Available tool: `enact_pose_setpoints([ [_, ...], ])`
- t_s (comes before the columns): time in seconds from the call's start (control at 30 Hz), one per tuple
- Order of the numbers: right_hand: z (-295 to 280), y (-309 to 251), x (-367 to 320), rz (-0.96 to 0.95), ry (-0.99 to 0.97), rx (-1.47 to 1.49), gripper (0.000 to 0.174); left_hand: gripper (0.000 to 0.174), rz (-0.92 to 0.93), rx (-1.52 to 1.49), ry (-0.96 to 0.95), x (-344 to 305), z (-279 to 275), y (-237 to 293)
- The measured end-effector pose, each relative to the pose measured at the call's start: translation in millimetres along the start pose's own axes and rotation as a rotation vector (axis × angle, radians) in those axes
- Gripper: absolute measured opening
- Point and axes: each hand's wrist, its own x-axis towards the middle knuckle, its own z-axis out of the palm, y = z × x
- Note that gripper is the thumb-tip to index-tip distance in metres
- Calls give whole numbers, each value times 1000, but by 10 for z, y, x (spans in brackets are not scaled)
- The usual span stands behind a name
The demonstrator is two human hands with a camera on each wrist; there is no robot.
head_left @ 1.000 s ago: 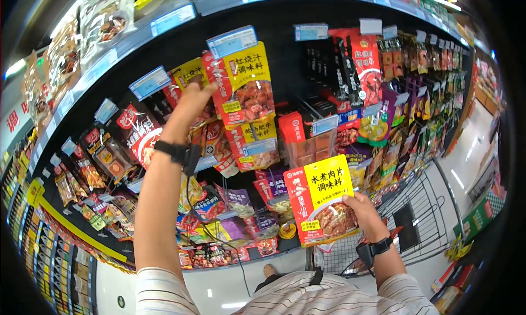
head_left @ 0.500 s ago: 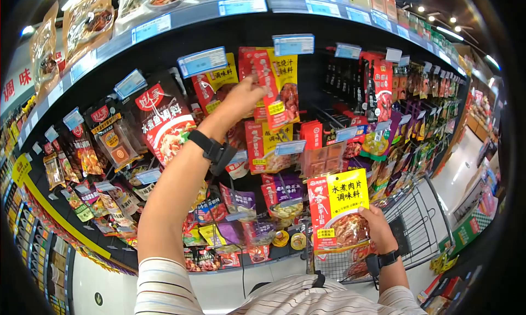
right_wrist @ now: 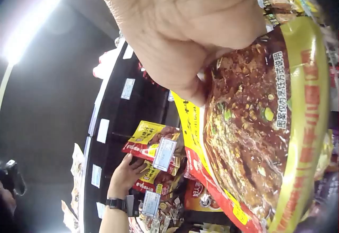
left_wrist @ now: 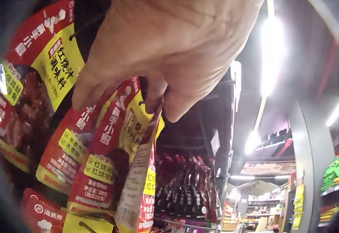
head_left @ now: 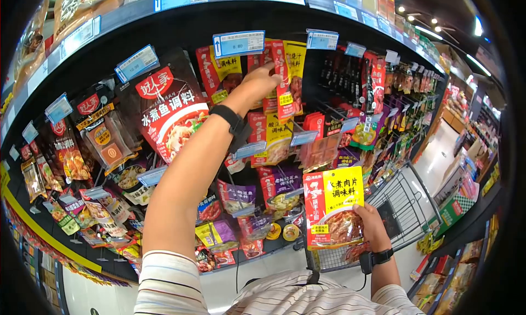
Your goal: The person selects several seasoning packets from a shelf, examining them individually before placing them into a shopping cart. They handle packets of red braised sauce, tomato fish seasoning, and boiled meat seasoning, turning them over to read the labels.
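Observation:
My right hand [head_left: 372, 225] grips a red-and-yellow seasoning packet [head_left: 334, 205] by its right edge, the front facing me. A bowl of sauced meat is printed on it, seen close up as the packet [right_wrist: 249, 127] in the right wrist view. My left hand [head_left: 257, 87] reaches up to a row of hanging red-and-yellow seasoning packets. Its thumb and fingers pinch the top of one packet [left_wrist: 140, 175], which stands turned edge-on. Beside it, more packets of the same kind [left_wrist: 100, 169] hang under the fingers [left_wrist: 87, 87].
A blue price tag [head_left: 239, 44] juts out just above the left hand. Left of the forearm hangs a large dark fish-seasoning bag [head_left: 170, 112]. Below are hooks with purple packets [head_left: 238, 197]. A wire shopping cart [head_left: 405, 216] stands behind the right hand.
My left hand has shifted right from the left-hand packets to the neighbouring row, turning a packet there sideways. The right hand keeps its packet low at the right. The view has turned somewhat.

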Motion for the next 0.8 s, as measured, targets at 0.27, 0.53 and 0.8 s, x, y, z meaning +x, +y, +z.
enact_pose_setpoints([
  [0.27, 187, -69, -243, -12, 58, -19, 32, 47, 6, -72, -88, 50, 118, 9],
  [0.53, 211, -15, -191, -17, 67, -24, 32, 51, 47, 52, -170, 151, 186, -27],
  [0.8, 210, 18, -113, 10, 98, -37, 32, 53, 98, 99, -186, 40, 127, 13],
])
